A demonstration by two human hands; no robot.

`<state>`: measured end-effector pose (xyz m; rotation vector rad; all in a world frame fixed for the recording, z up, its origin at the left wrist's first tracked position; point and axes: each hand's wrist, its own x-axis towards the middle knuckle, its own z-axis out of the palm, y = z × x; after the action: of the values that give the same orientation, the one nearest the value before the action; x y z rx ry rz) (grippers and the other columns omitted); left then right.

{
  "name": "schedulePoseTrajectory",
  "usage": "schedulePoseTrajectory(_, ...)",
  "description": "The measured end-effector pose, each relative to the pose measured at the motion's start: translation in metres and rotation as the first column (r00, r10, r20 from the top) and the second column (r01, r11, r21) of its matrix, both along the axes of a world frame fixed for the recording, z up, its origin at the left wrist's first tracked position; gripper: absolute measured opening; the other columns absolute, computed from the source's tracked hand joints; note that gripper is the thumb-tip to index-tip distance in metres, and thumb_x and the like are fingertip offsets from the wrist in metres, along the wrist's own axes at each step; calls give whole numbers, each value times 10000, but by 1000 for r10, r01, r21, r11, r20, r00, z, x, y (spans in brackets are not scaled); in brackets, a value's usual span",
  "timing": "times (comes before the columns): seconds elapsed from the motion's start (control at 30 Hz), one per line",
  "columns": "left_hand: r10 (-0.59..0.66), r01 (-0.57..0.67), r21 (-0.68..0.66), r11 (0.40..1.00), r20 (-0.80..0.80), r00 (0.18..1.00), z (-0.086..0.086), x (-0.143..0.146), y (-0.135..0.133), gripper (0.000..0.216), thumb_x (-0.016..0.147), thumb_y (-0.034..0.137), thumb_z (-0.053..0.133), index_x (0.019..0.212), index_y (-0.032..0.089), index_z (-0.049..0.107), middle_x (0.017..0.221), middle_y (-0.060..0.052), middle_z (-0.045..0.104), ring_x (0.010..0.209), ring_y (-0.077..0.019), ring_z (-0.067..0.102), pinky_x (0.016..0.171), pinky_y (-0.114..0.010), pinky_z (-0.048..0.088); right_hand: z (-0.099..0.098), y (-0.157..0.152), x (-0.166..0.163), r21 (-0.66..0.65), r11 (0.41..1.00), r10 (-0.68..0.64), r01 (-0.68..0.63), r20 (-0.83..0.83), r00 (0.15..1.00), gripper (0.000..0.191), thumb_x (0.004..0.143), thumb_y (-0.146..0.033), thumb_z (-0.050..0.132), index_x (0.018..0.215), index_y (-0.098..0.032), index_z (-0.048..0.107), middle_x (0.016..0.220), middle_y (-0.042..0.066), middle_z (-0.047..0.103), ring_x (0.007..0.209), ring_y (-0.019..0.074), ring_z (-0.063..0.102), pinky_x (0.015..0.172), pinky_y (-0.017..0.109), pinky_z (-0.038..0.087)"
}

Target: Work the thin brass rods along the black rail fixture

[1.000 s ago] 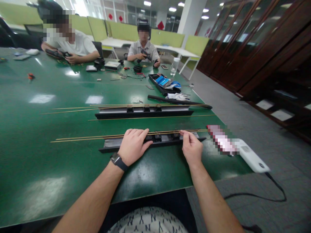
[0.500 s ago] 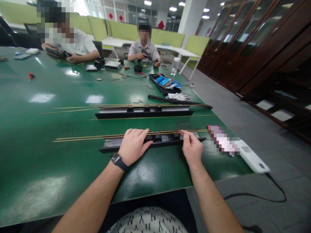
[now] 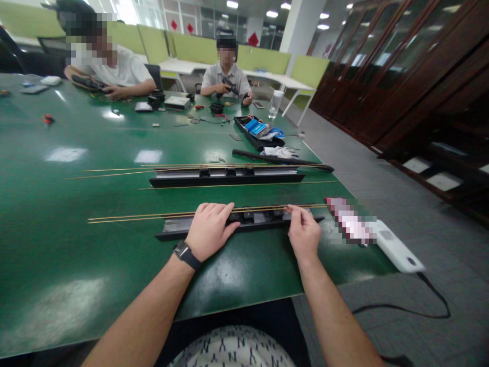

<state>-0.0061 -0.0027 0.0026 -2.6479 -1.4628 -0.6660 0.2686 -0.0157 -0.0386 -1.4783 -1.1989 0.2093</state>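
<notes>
A long black track (image 3: pixel 173 228) with small black blocks in it lies across the green table (image 3: pixel 76 239) in front of me. Thin brass rods (image 3: pixel 145 215) run along its top and stick out to the left. My left hand (image 3: pixel 209 229), with a watch on the wrist, lies flat on the track, fingers stretched over the rods. My right hand (image 3: pixel 303 232) pinches the rods near the track's right end.
A second black track (image 3: pixel 225 177) with more brass rods lies farther back. A white power strip (image 3: pixel 395 250) hangs over the table's right edge, its cable on the floor. Two other people work at the far end among tools and a black tray (image 3: pixel 255 131). Dark wooden cabinets (image 3: pixel 401 81) line the right.
The brass rods have slid a little to the right under my right hand's pinch. My left hand has stayed put on the track.
</notes>
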Motion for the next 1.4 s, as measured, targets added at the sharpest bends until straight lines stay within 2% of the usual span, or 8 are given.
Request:
schedulePoseTrajectory(0.2, 3, -3, 7, 1000, -6, 1000, 0, 0, 0, 446, 1001, 459, 608, 1341, 171, 617, 1177, -114, 747, 1096, -301, 675, 965, -464, 444, 0, -1, -2, -12, 998, 57, -57, 35, 998, 375, 1028, -470, 540, 1082, -201, 795, 1027, 81, 819, 985, 241, 784, 936, 359, 598)
schedulePoseTrajectory(0.53, 0, 0, 3, 1000, -10, 1000, 0, 0, 0, 445, 1004, 462, 609, 1341, 173, 609, 1172, -104, 747, 1097, -293, 672, 976, -455, 440, 3, 0, 1, -46, 998, -46, 47, 24, 999, 371, 1038, -441, 504, 1056, -201, 785, 1004, 73, 818, 973, 234, 781, 943, 362, 580)
schedulePoseTrajectory(0.7, 1, -1, 7, 1000, -2, 1000, 0, 0, 0, 443, 1001, 455, 612, 1339, 169, 614, 1175, -113, 747, 1097, -297, 675, 964, -462, 449, 1, 1, 0, -13, 1000, -18, 18, -19, 1000, 378, 1031, -469, 527, 1074, -190, 779, 983, 83, 818, 947, 235, 788, 922, 358, 593)
schedulePoseTrajectory(0.87, 0, 0, 7, 1000, 4, 1000, 0, 0, 0, 447, 997, 456, 615, 1341, 170, 617, 1169, -119, 749, 1090, -300, 678, 956, -466, 455, 1, -1, -2, -13, 999, 40, -40, 21, 999, 368, 1026, -468, 543, 1084, -198, 786, 1025, 82, 819, 986, 239, 785, 931, 356, 593)
schedulePoseTrajectory(1.17, -5, 5, -1, 1000, 7, 1000, -1, -1, 1, 440, 999, 463, 604, 1341, 187, 623, 1168, -125, 750, 1090, -302, 679, 956, -475, 459, 3, 0, 2, -46, 997, -60, 62, 40, 997, 372, 1034, -439, 503, 1056, -205, 791, 1006, 68, 818, 976, 234, 777, 944, 357, 569)
schedulePoseTrajectory(1.4, 0, 0, -4, 1000, -3, 1000, 1, 0, 0, 451, 1005, 457, 597, 1349, 166, 613, 1183, -127, 746, 1100, -301, 676, 962, -472, 457, 0, 1, 0, -18, 1000, -13, 13, -7, 1000, 372, 1026, -473, 536, 1073, -200, 785, 998, 75, 819, 963, 233, 784, 917, 349, 590)
